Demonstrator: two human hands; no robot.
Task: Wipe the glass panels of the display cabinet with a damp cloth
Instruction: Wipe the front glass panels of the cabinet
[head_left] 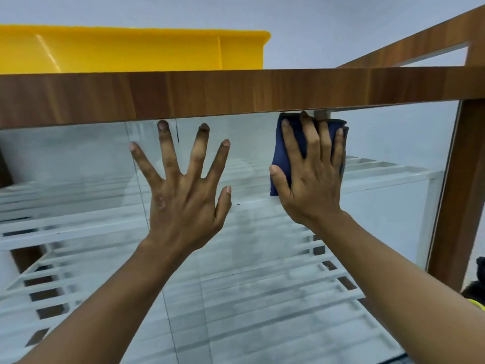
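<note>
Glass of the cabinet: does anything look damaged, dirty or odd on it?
No crack shows. The glass looks cloudy and streaked in its lower part. A short dark mark sits near the top, beside the left hand, which presses bare on it and may leave prints.

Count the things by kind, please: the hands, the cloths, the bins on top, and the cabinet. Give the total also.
2 bare hands: left hand, right hand
1 folded dark blue cloth
1 yellow plastic bin
1 wood-framed glass display cabinet
Total: 5
</note>
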